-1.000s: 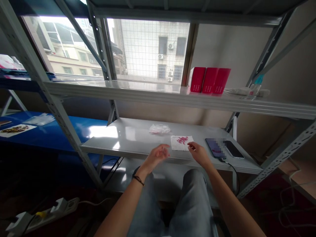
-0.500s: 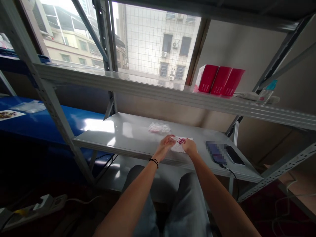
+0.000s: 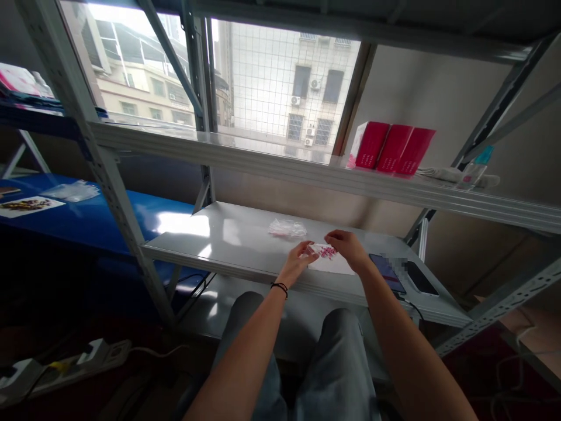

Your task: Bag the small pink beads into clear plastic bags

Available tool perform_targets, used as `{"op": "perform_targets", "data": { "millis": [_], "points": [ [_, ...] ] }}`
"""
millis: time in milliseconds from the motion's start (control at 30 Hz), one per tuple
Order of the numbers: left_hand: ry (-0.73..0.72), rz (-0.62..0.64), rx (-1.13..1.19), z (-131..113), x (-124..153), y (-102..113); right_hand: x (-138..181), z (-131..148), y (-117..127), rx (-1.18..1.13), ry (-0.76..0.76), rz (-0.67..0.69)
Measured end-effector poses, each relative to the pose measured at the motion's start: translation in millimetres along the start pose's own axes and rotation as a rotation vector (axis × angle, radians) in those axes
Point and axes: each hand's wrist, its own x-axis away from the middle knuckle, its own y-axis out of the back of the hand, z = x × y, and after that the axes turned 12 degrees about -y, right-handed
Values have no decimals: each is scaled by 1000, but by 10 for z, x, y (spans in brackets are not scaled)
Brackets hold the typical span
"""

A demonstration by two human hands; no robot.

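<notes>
Well to the left of the left fingers, a blue table (image 3: 144, 216) carries a printed sheet (image 3: 28, 206) and some clear plastic, so both lie out of easy reach. A clear plastic packet (image 3: 287, 228) rests on the grey shelf (image 3: 249, 248), just beyond the left fingertips and near enough to be handy. The left hand (image 3: 298, 262) is at the near-left side of a white sheet (image 3: 335, 266); its thumb and fingers stand apart in a loose curve, perhaps to steady that side, though I cannot tell whether anything is pinched there. The sheet lies on the shelf between the two hands, with a cluster of pink-red bits (image 3: 327, 252), loose or printed, I cannot tell which, set between the fingertips, probably so both hands can get at it. The right hand (image 3: 347, 247) comes in from the far right of the cluster, fingers curled and tips bunched; whether they hold something is too small to tell. To the right of those fingers lie two phones, one dark with a cable (image 3: 414, 305) by its near end (image 3: 388, 273), one beside it (image 3: 421, 278), likely there to leave the fingers room
</notes>
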Motion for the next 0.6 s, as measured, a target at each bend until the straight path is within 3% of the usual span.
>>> {"op": "perform_targets", "data": {
  "millis": [133,233,400,600],
  "points": [
    [-3,-14,-21,6,-8,-19,-15,168,-14,-62,60,85],
    [-3,-20,-30,13,-7,-32,-45,142,-48,-47,61,87],
    [7,-15,-24,24,9,-35,-94,-181,-149,21,-30,22],
    [25,-27,-16,-5,18,-38,-110,-517,-440,240,-125,-4]
  ]
}}
